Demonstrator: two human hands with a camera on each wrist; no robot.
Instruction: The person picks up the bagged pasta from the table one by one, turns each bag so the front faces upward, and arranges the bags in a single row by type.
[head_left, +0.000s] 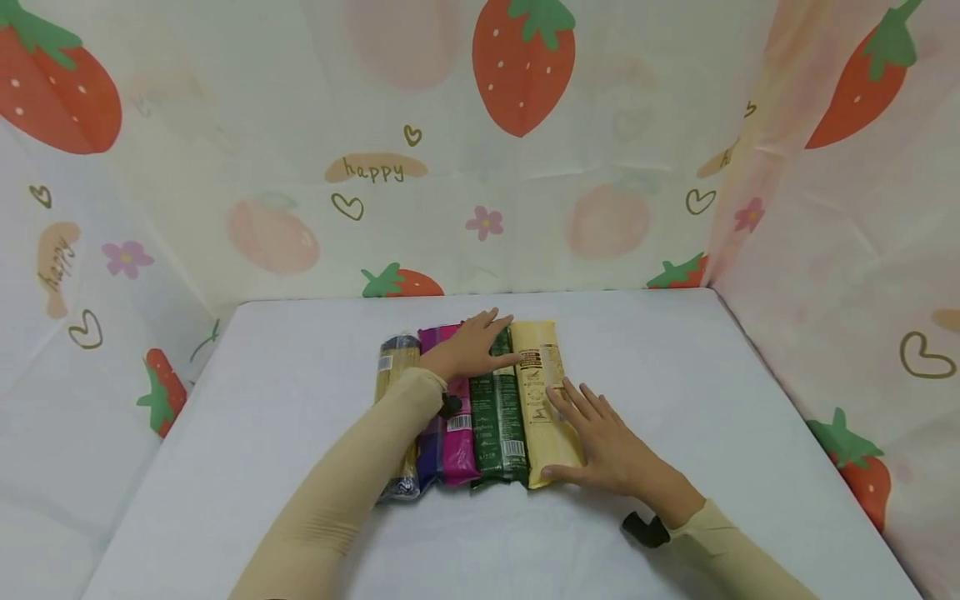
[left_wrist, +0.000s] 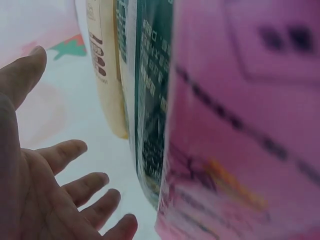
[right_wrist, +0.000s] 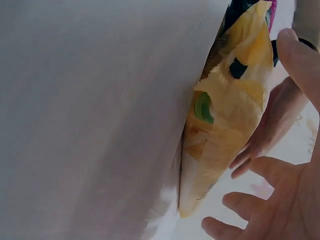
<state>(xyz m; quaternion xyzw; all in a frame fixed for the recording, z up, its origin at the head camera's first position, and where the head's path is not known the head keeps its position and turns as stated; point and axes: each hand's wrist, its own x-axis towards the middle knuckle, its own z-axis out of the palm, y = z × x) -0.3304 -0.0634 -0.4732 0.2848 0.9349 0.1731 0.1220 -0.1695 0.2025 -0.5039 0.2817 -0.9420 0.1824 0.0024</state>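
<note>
Four long packets lie side by side: a clear pack of pale sticks like dry noodles (head_left: 402, 354), a pink-and-purple packet (head_left: 459, 450), a green packet (head_left: 497, 429) lettered like spaghetti, and a yellow packet (head_left: 542, 417). Over the upper pink and green packets is my left hand (head_left: 471, 346), fingers spread, its thumb toward the yellow one. In the left wrist view, that hand (left_wrist: 55, 200) grips nothing. My right hand (head_left: 611, 446) has its fingers spread at the yellow packet's right edge. The right wrist view has this hand (right_wrist: 290, 185) beside the yellow packet (right_wrist: 225, 125); contact is unclear.
The packets lie on a white-covered table (head_left: 285, 358). Behind it and at both sides hang cloth walls (head_left: 525, 167) printed with strawberries, hearts and flowers. A small black device (head_left: 647, 529) sits at the right wrist.
</note>
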